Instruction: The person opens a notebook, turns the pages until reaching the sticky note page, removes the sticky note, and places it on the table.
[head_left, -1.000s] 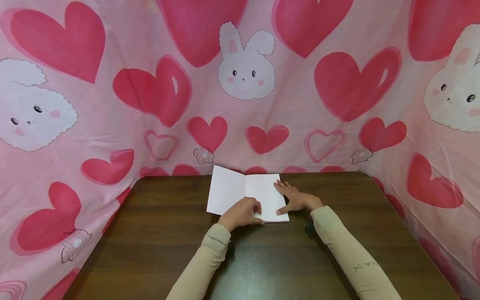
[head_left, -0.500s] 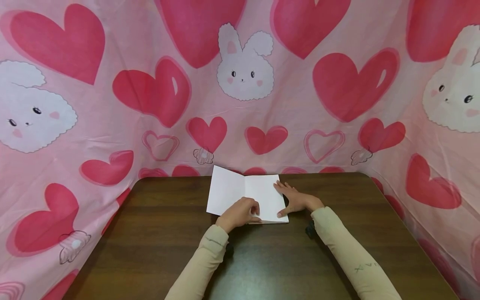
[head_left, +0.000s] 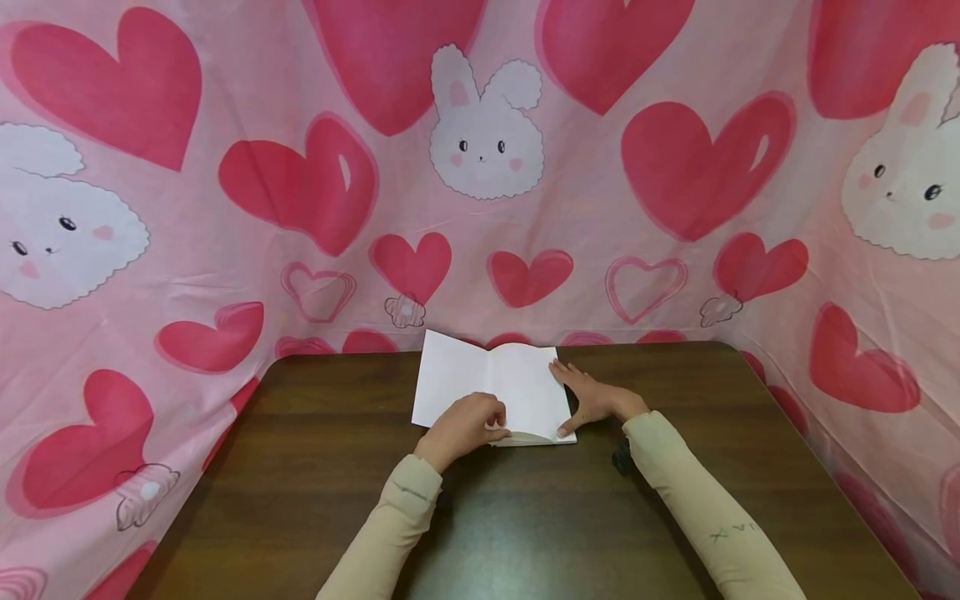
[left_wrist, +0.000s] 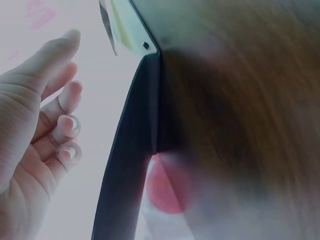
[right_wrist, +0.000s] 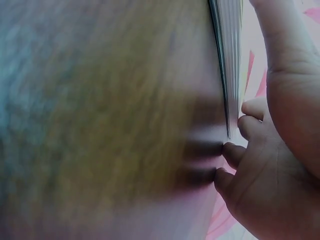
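Note:
A book (head_left: pixel 527 387) with blank white pages lies open on the table's far side, its left part raised off the wood. A dark cover (left_wrist: pixel 127 130) shows in the left wrist view. Over the book's lower middle is my left hand (head_left: pixel 461 427), its fingers loosely curled and its thumb extended; nothing shows between them in the left wrist view. My right hand (head_left: pixel 596 397) rests spread along the book's right edge, fingers at the top and thumb near the bottom corner. The stacked page edges (right_wrist: pixel 231 45) show beside that hand in the right wrist view.
The brown wooden table (head_left: pixel 510 525) has its back edge close behind the book. A pink cloth (head_left: pixel 480 225) with hearts and rabbits hangs around the back and sides.
My left hand has moved left and slightly down along the book's lower edge. The right-hand pages now bulge upward near the fold. My right hand has stayed in place.

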